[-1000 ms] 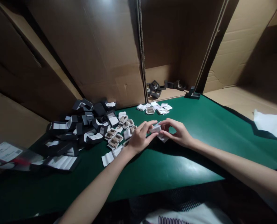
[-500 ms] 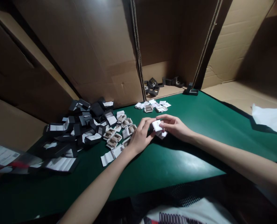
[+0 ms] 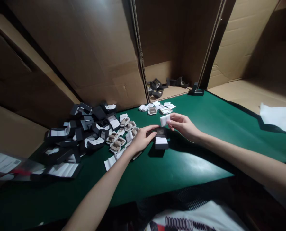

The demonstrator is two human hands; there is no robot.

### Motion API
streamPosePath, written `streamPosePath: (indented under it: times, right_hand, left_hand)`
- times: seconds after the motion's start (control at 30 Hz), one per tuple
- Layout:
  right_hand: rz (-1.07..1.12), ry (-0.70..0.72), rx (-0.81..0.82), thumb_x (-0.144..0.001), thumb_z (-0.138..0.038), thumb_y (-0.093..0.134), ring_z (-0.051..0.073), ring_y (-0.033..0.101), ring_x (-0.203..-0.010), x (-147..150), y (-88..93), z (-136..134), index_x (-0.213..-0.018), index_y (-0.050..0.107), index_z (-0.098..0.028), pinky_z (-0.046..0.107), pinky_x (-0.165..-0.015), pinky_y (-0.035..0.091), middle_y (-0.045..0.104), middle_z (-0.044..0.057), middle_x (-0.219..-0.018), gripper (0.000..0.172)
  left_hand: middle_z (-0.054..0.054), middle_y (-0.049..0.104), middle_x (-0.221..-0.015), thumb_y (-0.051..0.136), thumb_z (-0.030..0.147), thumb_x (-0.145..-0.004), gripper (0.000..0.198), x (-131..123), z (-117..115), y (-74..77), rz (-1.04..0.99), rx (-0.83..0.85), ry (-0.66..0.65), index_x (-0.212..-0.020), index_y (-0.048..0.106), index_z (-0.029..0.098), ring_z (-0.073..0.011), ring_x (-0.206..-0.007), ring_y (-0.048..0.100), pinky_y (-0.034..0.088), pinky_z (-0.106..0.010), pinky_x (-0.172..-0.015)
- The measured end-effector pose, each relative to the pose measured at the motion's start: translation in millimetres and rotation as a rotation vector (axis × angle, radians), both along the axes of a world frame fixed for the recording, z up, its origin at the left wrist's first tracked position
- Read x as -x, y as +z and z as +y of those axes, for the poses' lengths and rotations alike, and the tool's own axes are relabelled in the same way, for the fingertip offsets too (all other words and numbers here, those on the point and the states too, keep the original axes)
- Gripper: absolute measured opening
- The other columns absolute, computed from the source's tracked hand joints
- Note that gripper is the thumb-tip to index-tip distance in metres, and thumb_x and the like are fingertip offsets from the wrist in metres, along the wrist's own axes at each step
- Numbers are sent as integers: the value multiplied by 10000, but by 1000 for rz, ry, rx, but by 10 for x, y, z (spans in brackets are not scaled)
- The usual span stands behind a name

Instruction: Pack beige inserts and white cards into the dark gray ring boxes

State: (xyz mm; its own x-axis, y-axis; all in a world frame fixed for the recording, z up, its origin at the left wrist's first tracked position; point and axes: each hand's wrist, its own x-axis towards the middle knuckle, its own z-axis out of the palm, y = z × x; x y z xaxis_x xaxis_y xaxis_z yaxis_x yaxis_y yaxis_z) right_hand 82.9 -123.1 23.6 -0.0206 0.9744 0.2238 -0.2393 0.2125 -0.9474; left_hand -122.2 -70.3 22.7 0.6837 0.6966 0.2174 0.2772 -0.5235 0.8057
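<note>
In my right hand (image 3: 183, 125) a small white card insert (image 3: 165, 120) is pinched between thumb and fingers, held up off the table. Just below it a small black box (image 3: 161, 146) has its lid raised, with a white piece filling its lower half. My left hand (image 3: 144, 138) grips the left edge of that raised lid between thumb and fingers. Left of this hand lie several white card inserts with brown hollows (image 3: 115, 147), partly hidden by my wrist.
Many open black boxes (image 3: 85, 128) are heaped at the left on the green table (image 3: 196, 192). More white pieces (image 3: 152, 110) lie at the back. Cardboard walls (image 3: 97, 48) enclose the far side. A plastic bag (image 3: 5, 165) sits far left, white sheeting (image 3: 279, 118) far right.
My right hand has moved the white insert up and away from the box. The black box, mostly hidden before, now shows open with its lid held by my left hand.
</note>
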Motion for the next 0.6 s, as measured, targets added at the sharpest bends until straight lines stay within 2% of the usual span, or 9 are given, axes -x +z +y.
streamPosePath:
  times: [0.13,0.33,0.5,0.6]
  right_hand:
    - [-239,-74,-139,-750,-357,707,119,538,-680,3,29,-62,-943,601,-175,262,-608,416,621,13,-815,285]
    - [-645,-127,-364,-849,-365,596,117,500,-634,-5,24,-119,-944,653,-169,249,-550,381,631,35,-783,225]
    - [-729,-129,-490,-893,-362,525,122,493,-624,64,-33,-125,-960,670,-193,253,-544,403,581,40,-769,233]
    - [-744,-170,-517,-887,-381,526,141,511,-663,83,-94,-99,-947,692,-235,282,-580,440,565,53,-828,229]
  left_hand:
    - [-78,661,-1157,562,253,-847,310,-5,1,0,4,38,8,-1128,653,158,-236,-1053,614,456,-364,-961]
    - [-74,660,-1166,568,282,-850,334,1,14,-14,-40,97,-45,-1161,647,187,-234,-1053,619,473,-359,-935]
    - [-75,706,-1039,573,284,-844,358,21,39,-40,-26,70,-24,-1184,637,194,-249,-1034,625,492,-391,-910]
    - [-66,697,-1068,555,287,-859,362,27,40,-34,-15,65,-40,-1211,619,230,-241,-1002,634,513,-386,-867]
